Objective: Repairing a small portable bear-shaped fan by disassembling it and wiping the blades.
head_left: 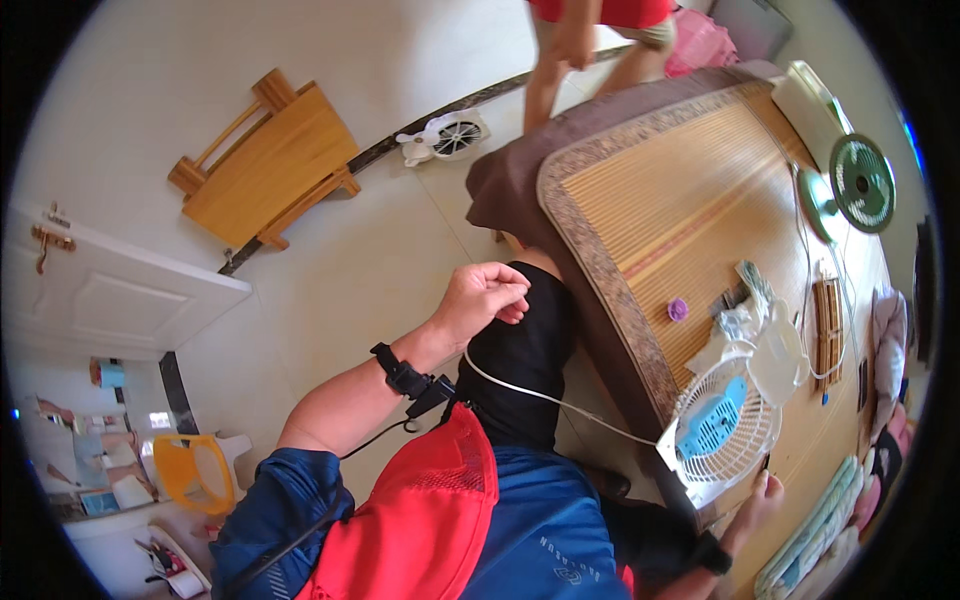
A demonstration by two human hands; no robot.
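My left hand [487, 303] is closed in a pinch above my knee. A white cord [545, 392] disappears behind its wrist and appears held in the closed fingers, though the gripped part is hidden. From there the cord runs to a white fan housing [708, 488] with a round slatted grille and a blue centre piece [713, 420], at the table's near edge. Beside the housing, my right hand [757, 508] has its fingers closed around a thin dark rod-like thing, only its tip showing. A white plastic cover [778, 345] lies against the grille's far side.
On the mat-covered table [650, 220] are a purple knob [678, 309], a green fan [862, 185] and a wooden rack [828, 325]. Another person [600, 50] stands beyond. White fan parts [448, 137] and a wooden stool [275, 165] are on the floor.
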